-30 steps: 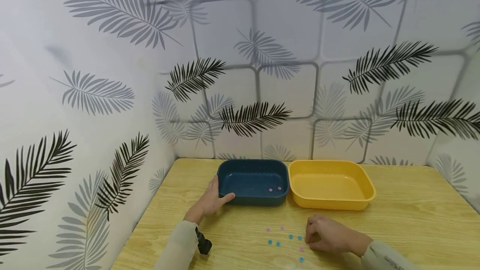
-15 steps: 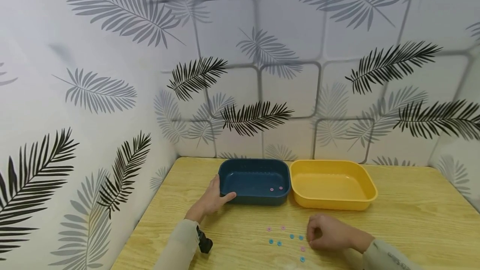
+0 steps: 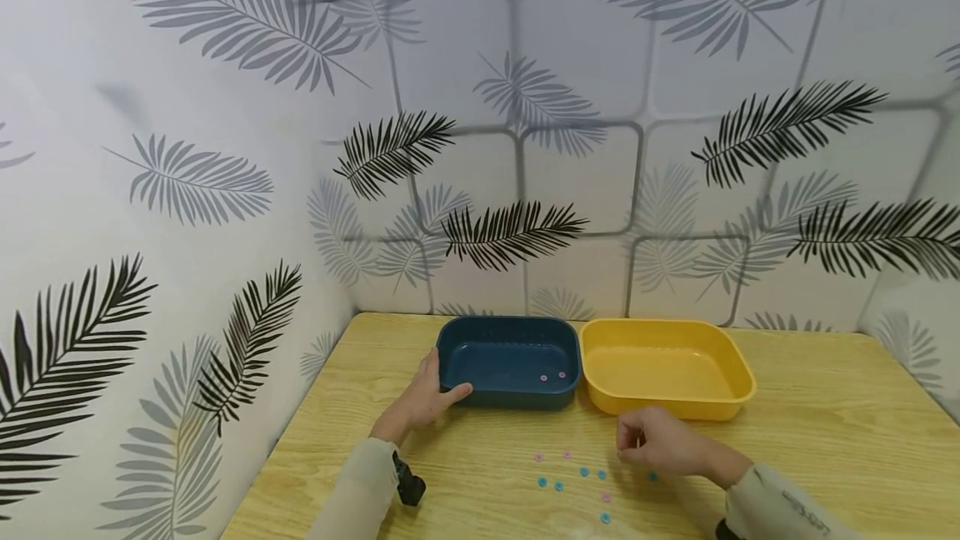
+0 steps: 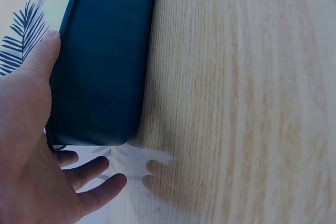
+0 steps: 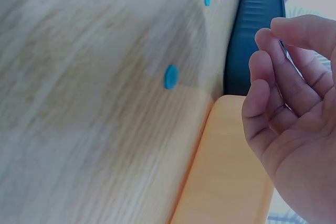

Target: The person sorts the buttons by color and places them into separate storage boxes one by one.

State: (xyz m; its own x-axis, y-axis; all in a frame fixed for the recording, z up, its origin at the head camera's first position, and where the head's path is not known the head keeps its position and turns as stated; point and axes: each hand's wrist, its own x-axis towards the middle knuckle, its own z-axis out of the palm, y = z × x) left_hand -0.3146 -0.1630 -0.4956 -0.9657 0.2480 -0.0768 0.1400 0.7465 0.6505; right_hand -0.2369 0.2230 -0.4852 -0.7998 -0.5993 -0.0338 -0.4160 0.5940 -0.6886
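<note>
Left grip (image 3: 422,397) spread against navy tray (image 3: 517,400); right grip (image 3: 663,442) curled, thumb near fingertips, by yellow tray (image 3: 667,409).
Cannot tell whether it holds anything; buttons (image 3: 558,487) dot the counter (image 3: 825,440).

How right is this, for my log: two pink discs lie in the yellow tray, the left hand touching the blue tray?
Not the yellow tray: two pink discs lie in the blue tray, as the head view shows. The rest stands.
</note>
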